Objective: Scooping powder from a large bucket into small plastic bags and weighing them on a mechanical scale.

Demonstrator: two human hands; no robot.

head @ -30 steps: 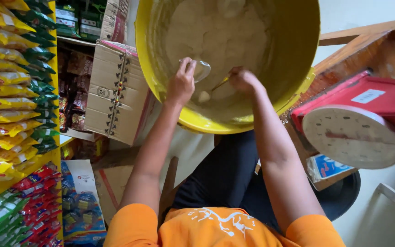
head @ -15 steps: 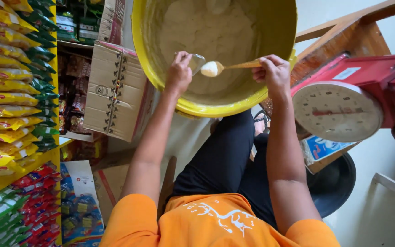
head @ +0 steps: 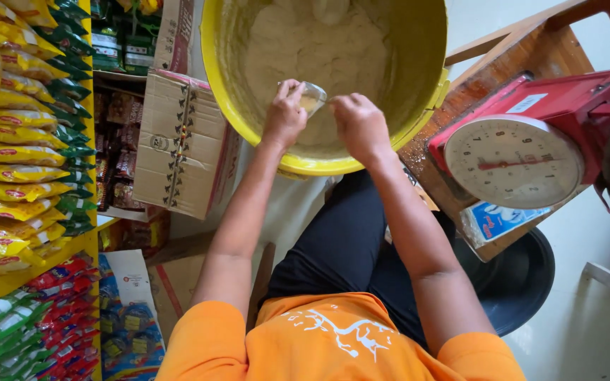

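Filling the top of the view, a big yellow tub (head: 418,134) holds a pale, doughy mass and sits just beyond the person's knees. Left of it, shelves (head: 8,282) carry rows of yellow snack packets with green ends (head: 15,134), and below them red and green packets (head: 58,282). A brown cardboard box (head: 185,144) leans between the shelves and the tub. On the right, a red dial scale (head: 513,159) with a round white face rests on a wooden bench (head: 503,60), a blue-and-white packet (head: 495,220) just beneath it. Over the tub, the left hand (head: 285,116) has its fingers clamped on a small clear cup (head: 311,96). The right hand (head: 360,123) is closed on a thin handle touching the cup; what tool it is I cannot tell.
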